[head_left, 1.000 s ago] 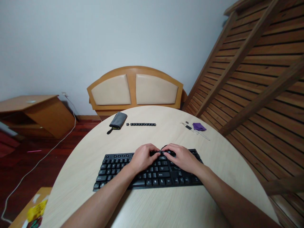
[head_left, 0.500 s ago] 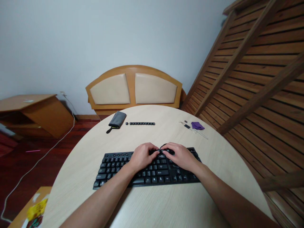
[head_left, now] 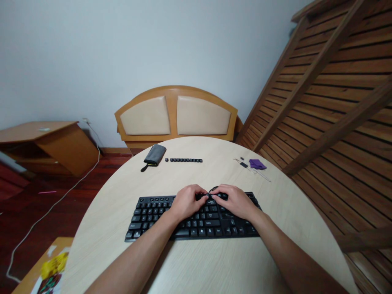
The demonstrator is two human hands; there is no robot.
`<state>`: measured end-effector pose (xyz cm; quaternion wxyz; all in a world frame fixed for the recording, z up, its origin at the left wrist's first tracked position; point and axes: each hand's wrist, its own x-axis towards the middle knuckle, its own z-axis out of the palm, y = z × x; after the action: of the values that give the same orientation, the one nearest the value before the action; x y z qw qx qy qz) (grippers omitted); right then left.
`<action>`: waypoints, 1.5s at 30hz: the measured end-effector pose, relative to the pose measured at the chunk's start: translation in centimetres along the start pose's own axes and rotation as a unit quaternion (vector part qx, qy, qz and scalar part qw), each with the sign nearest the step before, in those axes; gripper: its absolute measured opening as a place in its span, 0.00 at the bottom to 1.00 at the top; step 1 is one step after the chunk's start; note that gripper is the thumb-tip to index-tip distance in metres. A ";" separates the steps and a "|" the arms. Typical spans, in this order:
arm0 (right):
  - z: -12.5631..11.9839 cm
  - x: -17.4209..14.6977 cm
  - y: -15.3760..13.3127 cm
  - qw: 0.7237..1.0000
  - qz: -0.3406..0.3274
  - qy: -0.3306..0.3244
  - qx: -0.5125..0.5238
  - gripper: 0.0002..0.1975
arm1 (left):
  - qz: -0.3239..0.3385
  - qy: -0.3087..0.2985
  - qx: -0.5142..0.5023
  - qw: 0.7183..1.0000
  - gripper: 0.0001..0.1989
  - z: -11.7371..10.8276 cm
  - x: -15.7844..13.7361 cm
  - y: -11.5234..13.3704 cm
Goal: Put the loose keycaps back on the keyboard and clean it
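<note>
A black keyboard [head_left: 153,212] lies on the round pale wooden table [head_left: 214,265] in front of me. Both hands rest on its upper middle rows with their fingertips meeting. My left hand [head_left: 185,202] has its fingers curled down onto the keys; what they pinch is hidden. My right hand [head_left: 234,201] is curled beside it, pinching a thin black wire loop [head_left: 212,189] that sticks up between the two hands. Farther back lies a straight row of several loose black keycaps [head_left: 183,160].
A grey pouch [head_left: 154,155] lies at the back left of the table. A purple cloth [head_left: 257,164] and small tools [head_left: 245,165] lie at the back right. Behind the table stand a wooden headboard [head_left: 176,116], slatted bed frames at the right and a low cabinet [head_left: 49,143] at the left.
The view has shifted slightly. Both hands stay in the same spot on the keyboard with only small finger movements.
</note>
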<state>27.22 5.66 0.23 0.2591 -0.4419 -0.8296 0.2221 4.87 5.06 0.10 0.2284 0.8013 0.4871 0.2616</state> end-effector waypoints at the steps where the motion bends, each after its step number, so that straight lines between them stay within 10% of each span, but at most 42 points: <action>1: 0.0 0.0 0.0 1.000 -0.001 0.001 0.002 0.08 | -0.001 0.000 0.002 1.000 0.09 0.0 0.0 0.1; 45: -2.1 2.0 1.4 0.997 0.049 -0.022 -0.051 0.16 | 0.082 0.021 0.177 0.981 0.24 0.6 -4.4 2.1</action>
<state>28.45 8.34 1.45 0.2063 -0.4893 -0.8231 0.2013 4.96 0.09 0.09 0.0506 0.8608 0.4626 0.2060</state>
